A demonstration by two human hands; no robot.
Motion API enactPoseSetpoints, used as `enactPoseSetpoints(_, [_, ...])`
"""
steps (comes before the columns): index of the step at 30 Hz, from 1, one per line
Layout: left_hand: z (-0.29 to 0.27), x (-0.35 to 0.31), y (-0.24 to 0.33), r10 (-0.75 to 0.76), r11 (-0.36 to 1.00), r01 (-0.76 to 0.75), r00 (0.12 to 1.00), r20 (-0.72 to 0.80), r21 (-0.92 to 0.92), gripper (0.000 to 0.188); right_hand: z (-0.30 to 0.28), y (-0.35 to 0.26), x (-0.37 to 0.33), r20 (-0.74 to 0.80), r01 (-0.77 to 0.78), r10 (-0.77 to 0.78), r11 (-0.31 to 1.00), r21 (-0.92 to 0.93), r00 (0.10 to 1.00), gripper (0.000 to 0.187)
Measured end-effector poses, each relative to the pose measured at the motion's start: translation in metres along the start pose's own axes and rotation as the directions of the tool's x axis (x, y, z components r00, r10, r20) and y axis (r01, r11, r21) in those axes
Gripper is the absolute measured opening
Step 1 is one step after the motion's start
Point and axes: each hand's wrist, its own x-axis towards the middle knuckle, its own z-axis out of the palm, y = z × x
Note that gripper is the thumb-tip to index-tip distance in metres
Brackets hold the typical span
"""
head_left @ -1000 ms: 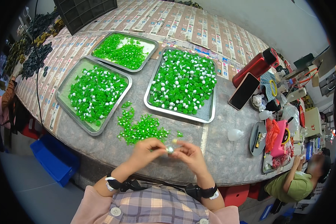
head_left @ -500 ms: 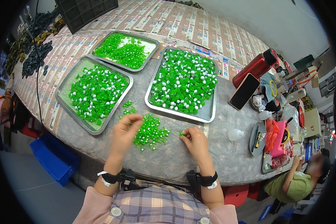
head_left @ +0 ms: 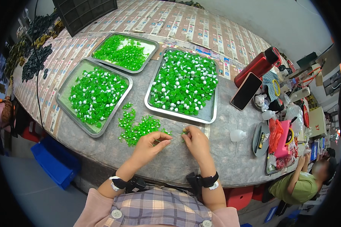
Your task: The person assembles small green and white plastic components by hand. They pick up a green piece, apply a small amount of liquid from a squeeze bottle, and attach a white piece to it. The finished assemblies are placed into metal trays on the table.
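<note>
Small green pieces with white dots lie in a loose pile (head_left: 142,126) on the grey table cover. My left hand (head_left: 149,146) is at the near right edge of this pile, thumb and fingertips brought together; whatever they hold is too small to make out. Facing it from the right, my right hand (head_left: 196,143) pinches a small green piece (head_left: 184,132) between thumb and forefinger. Beyond my hands stands a metal tray (head_left: 185,118) heaped with green pieces and white balls. A second such tray (head_left: 102,131) is to the left, and a third tray (head_left: 154,48) with smaller green pieces lies behind it.
At the right are a red bottle (head_left: 254,67), a phone (head_left: 246,90), a small white plastic container (head_left: 237,135) and a grey dish (head_left: 258,145). A black crate (head_left: 85,13) stands at the far left. A person in green (head_left: 297,185) sits at the right.
My left hand has moved right and nearer to me, from over the pile toward my right hand. My right hand stays almost in place, still pinching the green piece.
</note>
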Motion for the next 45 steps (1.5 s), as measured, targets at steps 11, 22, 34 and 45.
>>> enactPoseSetpoints(11, [0.014,0.000,-0.015,-0.085,0.915,0.106,0.994,0.069,-0.390,0.019,-0.025,-0.037,-0.015,0.099,0.093,-0.142,0.919,0.382,0.985,0.011])
enactPoseSetpoints(22, [0.014,0.000,-0.022,-0.105,0.868,0.120,0.993,0.059,-0.481,0.012,-0.050,0.004,-0.039,-0.330,0.035,0.266,0.727,0.686,0.906,0.013])
enactPoseSetpoints(34, [0.010,0.002,-0.014,-0.157,0.809,0.151,0.987,0.040,-0.568,0.017,-0.076,0.126,-0.034,-0.524,-0.209,0.356,0.924,0.319,0.774,0.044])
enactPoseSetpoints(45, [0.010,-0.003,0.000,-0.167,0.620,0.281,0.959,0.227,-0.732,0.009,-0.091,-0.023,-0.044,-0.583,0.250,0.174,0.780,0.574,0.793,0.055])
